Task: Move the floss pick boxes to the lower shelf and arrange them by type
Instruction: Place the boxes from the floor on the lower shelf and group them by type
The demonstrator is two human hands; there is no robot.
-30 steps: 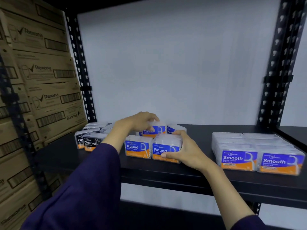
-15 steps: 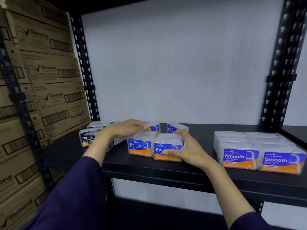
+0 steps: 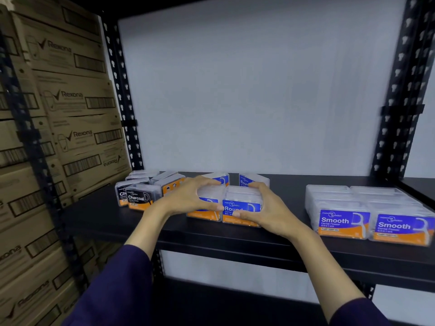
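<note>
Nearest, both hands clasp a front pair of Round boxes on the black shelf [image 3: 235,241]: the left hand [image 3: 188,200] curls over the left Round box [image 3: 207,205], the right hand [image 3: 266,208] wraps the right Round box [image 3: 242,204]. Just behind the fingers stand two more Round boxes [image 3: 249,181]. Charcoal boxes [image 3: 138,197] sit left of the left hand, Smooth boxes [image 3: 367,212] well right of the right hand. Rexona cartons [image 3: 70,109] stack far left.
</note>
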